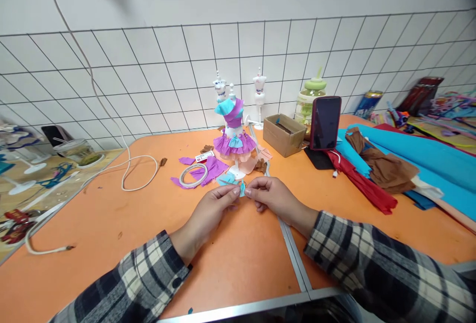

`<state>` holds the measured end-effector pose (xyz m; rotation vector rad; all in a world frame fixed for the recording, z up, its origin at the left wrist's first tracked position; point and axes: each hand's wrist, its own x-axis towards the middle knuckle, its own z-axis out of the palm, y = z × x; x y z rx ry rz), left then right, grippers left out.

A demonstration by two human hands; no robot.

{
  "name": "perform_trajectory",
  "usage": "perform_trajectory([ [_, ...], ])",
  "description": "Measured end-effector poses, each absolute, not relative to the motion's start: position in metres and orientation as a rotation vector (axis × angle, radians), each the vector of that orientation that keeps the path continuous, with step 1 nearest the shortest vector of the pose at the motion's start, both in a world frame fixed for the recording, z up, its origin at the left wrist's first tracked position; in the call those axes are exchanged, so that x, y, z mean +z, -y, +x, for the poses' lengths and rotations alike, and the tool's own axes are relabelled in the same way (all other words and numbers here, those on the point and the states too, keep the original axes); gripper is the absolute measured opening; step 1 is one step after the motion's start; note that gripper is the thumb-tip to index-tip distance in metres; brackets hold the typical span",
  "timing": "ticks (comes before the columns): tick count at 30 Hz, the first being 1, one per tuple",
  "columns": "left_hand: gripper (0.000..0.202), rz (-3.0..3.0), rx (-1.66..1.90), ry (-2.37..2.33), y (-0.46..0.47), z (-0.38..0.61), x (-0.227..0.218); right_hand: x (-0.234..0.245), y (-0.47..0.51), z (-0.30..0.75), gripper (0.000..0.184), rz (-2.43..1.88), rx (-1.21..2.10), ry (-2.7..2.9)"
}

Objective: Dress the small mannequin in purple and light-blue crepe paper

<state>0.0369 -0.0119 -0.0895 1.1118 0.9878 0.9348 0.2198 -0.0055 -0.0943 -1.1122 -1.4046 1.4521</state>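
Between my hands is a small gathered piece of light blue crepe paper point(242, 189), just above the orange table. My left hand point(215, 204) pinches its left edge with thumb and forefinger. On the other edge, my right hand point(273, 195) pinches it the same way. Right behind the fingers lies what looks like a pair of scissors, partly hidden. A small mannequin point(234, 123) stands beyond, dressed in a purple and blue top and a ruffled purple skirt with a blue bow. Purple paper scraps point(215, 166) and a roll of tape point(193, 175) lie to its left.
Two bare white mannequins point(259, 90) stand at the tiled wall. Right of them are a cardboard box point(284, 134), a propped phone point(326, 123) and a green-lidded bottle point(312, 92). Blue, brown and red paper point(386, 161) covers the right side. A white cable point(128, 164) loops at left.
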Motion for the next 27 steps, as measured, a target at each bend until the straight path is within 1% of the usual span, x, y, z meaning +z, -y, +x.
perform_trajectory([
  [4,0.039,1.097,0.969,-0.981,0.0112,0.0362,-0.0849,-0.0952,0.003,0.2217,0.021,-1.178,1.201,1.607],
  [6,0.037,1.197,0.947,-1.037,0.0101,0.0344,-0.0823,-0.0955,0.0029,0.2224,0.016,-1.204,1.088,1.705],
  [9,0.029,1.255,0.947,-1.089,0.0081,0.0307,-0.0806,-0.0953,0.0031,0.2241,0.015,-1.205,1.052,1.769],
  [12,0.027,1.167,0.974,-1.046,0.0069,0.0287,-0.0812,-0.0941,0.0028,0.2262,0.015,-1.199,1.047,1.772],
  [14,0.027,1.17,0.977,-1.028,0.0072,0.0295,-0.082,-0.0931,0.0031,0.2266,0.02,-1.189,1.102,1.707],
  [18,0.027,1.281,1.014,-1.078,0.0091,0.0331,-0.0829,-0.0923,0.0055,0.2238,0.032,-1.137,1.346,1.535],
  [23,0.027,1.243,1.008,-1.004,0.0103,0.0332,-0.083,-0.0921,0.0054,0.2224,0.026,-1.142,1.324,1.533],
  [27,0.022,1.091,0.996,-0.819,0.0124,0.0342,-0.0819,-0.0927,0.0018,0.2265,0.033,-1.074,1.511,1.431],
])
